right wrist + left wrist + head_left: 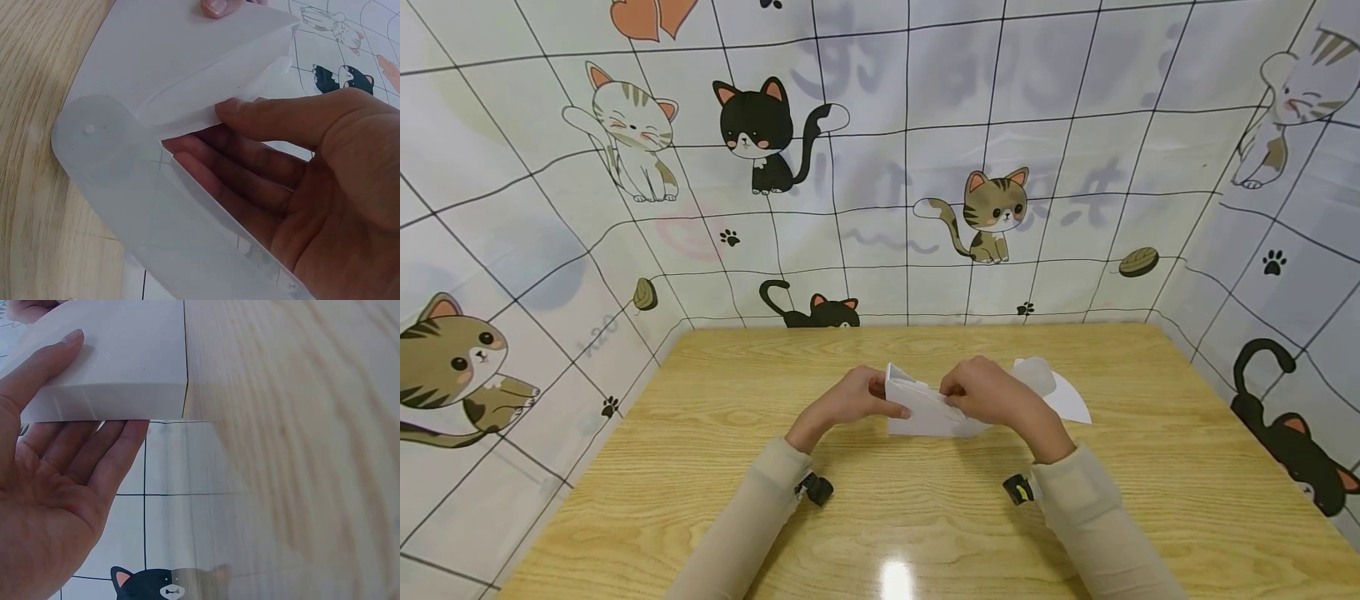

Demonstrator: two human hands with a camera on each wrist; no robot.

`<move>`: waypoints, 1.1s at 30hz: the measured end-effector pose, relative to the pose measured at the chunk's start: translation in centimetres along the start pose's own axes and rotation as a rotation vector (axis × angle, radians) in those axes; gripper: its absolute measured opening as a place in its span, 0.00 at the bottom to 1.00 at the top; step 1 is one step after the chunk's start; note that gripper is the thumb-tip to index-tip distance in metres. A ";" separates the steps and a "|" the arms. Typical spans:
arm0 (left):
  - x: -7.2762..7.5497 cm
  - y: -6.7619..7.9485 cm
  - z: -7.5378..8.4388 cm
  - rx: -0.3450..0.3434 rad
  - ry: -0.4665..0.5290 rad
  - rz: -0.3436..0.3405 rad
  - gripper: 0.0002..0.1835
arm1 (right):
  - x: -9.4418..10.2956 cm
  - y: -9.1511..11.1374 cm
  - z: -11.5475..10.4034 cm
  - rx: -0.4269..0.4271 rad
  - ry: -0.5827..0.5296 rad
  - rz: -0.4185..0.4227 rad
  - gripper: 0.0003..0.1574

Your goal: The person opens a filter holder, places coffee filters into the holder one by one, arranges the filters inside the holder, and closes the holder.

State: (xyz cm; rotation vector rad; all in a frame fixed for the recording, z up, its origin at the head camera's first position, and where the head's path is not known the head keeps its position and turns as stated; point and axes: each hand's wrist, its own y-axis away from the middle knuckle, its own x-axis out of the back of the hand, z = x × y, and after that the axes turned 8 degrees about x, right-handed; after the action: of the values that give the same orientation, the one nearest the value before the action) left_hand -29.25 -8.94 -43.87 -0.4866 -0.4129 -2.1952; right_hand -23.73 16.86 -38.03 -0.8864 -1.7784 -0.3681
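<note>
A flat white box (pixel 921 410) with a finely ribbed face stands on its edge on the table, one side gaping. My left hand (pixel 853 396) grips its left end; in the left wrist view the thumb (pixel 62 353) lies on the broad face and the fingers are behind. At the gaping side, my right hand (pixel 344 150) pinches a thin white inner layer (pixel 194 122) between thumb and fingers. A translucent plastic strip (pixel 131 169) with a rounded end and a small round stud crosses that side, in front of the right fingers.
Behind my right hand a white curved sheet (pixel 1071 402) and a translucent rounded piece (pixel 1036 375) show over the wooden table (pixel 910 517). A cat-patterned cloth wall (pixel 880 183) encloses the table at the back and both sides. Small black cameras sit at both wrists.
</note>
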 end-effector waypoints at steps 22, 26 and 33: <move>0.0 0.1 0.2 -0.003 0.003 -0.002 0.16 | -0.1 0.0 -0.2 0.020 0.009 -0.004 0.21; 0.0 0.1 0.2 -0.003 0.004 -0.003 0.16 | -0.1 0.0 -0.3 0.020 0.003 -0.009 0.21; 0.0 0.2 0.2 0.002 0.005 -0.002 0.16 | -0.1 0.0 -0.3 0.022 0.017 -0.019 0.23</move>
State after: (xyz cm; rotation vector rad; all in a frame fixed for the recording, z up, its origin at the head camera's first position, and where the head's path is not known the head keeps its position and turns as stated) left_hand -29.08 -8.97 -43.61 -0.4802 -0.4129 -2.1976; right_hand -23.48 16.66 -37.99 -0.8491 -1.7732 -0.3662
